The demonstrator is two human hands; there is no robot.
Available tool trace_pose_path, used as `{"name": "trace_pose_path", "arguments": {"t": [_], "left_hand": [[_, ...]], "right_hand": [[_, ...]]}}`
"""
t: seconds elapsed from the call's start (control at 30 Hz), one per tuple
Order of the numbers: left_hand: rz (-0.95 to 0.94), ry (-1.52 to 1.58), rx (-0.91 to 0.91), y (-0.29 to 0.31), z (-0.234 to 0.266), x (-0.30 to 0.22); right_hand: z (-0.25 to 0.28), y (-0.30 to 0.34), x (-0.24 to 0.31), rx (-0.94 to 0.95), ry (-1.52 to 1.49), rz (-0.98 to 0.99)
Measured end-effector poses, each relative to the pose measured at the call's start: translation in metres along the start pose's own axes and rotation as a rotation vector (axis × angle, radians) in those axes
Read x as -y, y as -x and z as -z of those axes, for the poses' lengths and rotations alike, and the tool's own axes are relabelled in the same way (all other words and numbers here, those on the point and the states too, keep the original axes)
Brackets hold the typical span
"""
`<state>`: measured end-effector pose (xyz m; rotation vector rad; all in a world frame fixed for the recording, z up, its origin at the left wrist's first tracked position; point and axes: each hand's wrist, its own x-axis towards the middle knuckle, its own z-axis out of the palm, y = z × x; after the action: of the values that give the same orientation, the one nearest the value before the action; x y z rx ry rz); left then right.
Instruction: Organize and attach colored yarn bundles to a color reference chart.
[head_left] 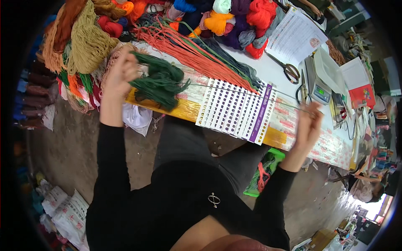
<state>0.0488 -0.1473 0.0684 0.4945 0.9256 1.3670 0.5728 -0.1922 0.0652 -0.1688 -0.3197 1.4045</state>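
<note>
My left hand (121,74) is closed around one end of a bundle of dark green yarn (161,79), which hangs to its right over the table edge. A few strands stretch from that bundle across the table to my right hand (309,123), whose fingers are pinched on their far end. Beneath the strands lie white cards with rows of punched holes (230,108) and a purple strip. Coral-red yarn strands (197,56) and grey-green ones (228,54) run diagonally down to the cards' upper edge.
Colourful yarn skeins (217,21) pile along the back, with olive skeins (90,39) at left. Black-handled scissors (289,71), a printed sheet (295,35) and a digital scale (320,92) sit at right. Below the table stands a green basket (274,161).
</note>
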Motion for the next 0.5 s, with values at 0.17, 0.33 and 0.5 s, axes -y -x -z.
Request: {"name": "trace_pose_path", "arguments": {"t": [0.17, 0.33, 0.5], "left_hand": [[-0.504, -0.119, -0.118, 0.008, 0.03, -0.096], [-0.622, 0.058, 0.285, 0.028, -0.041, -0.061], [-0.048, -0.344, 0.295, 0.001, -0.058, 0.06]], "right_hand": [[0.069, -0.015, 0.178, -0.317, 0.341, 0.383], [-0.005, -0.011, 0.152, -0.437, 0.97, 0.722], [-0.006, -0.025, -0.074, 0.132, 1.447, 0.062]]}}
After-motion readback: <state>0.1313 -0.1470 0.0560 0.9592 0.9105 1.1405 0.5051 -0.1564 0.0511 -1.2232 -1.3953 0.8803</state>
